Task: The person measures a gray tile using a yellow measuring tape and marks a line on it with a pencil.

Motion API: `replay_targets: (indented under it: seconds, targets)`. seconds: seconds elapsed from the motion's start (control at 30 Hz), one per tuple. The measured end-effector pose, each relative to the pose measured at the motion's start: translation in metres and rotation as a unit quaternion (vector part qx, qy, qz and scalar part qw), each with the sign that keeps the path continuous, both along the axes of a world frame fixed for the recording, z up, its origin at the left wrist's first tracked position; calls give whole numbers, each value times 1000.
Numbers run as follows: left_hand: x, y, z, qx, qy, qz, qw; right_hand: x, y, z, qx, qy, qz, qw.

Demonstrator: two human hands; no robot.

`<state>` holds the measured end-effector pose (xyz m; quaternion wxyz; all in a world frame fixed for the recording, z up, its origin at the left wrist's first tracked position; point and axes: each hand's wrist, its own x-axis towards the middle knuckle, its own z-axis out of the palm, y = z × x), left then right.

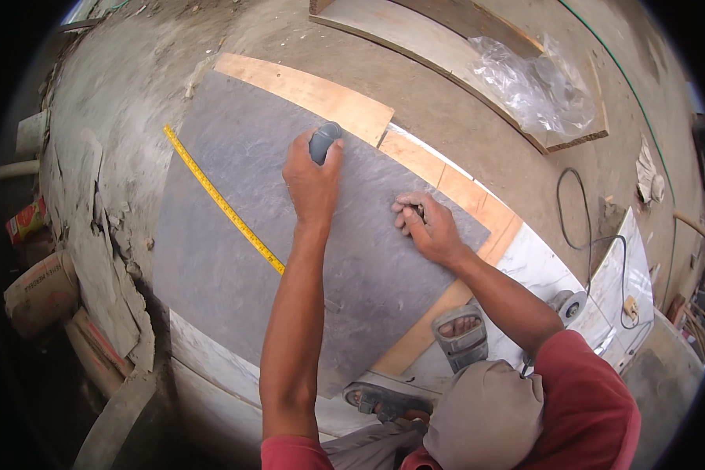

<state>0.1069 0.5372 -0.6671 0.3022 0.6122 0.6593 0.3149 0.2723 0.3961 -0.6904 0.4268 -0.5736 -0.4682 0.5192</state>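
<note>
A large dark grey slab (235, 180) lies flat in front of me on light wooden boards. My left hand (313, 176) is closed round a rounded blue-grey object (323, 142) near the slab's far edge; its kind is unclear. A yellow measuring tape blade (223, 202) runs diagonally over the slab's left half and passes beneath my left forearm. Over the slab's right part, my right hand (427, 225) has its fingers curled toward the thumb. Something small and dark seems to be between them, too hidden to name.
An angle grinder (569, 307) with a black cord rests on white marbled tile (536, 270) at right. Clear plastic sheeting (536, 86) lies on a long board beyond the slab. My sandalled foot (460, 333) is at the slab's near edge. Broken slabs and bags (43, 294) line the left.
</note>
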Motion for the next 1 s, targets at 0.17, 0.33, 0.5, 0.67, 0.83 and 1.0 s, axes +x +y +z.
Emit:
replay_targets:
  seconds: [0.17, 0.33, 0.5, 0.67, 0.83, 1.0]
  targets:
    - [-6, 5, 6, 3, 27, -32, 999, 0, 1, 1, 5, -23, 20, 1000]
    - [-4, 4, 13, -50, 39, -33, 997, 1, 0, -2, 5, -30, 24, 999]
    - [-4, 3, 11, -45, 41, -42, 997, 0, 0, 1, 3, -26, 17, 1000]
    - [-2, 2, 14, -59, 40, -31, 997, 0, 1, 1, 27, -25, 13, 999]
    - [0, 1, 14, -46, 76, -39, 995, 1, 1, 3, 29, -24, 11, 999]
    - [0, 0, 13, -51, 105, -49, 992, 3, 0, 2, 29, -27, 12, 999]
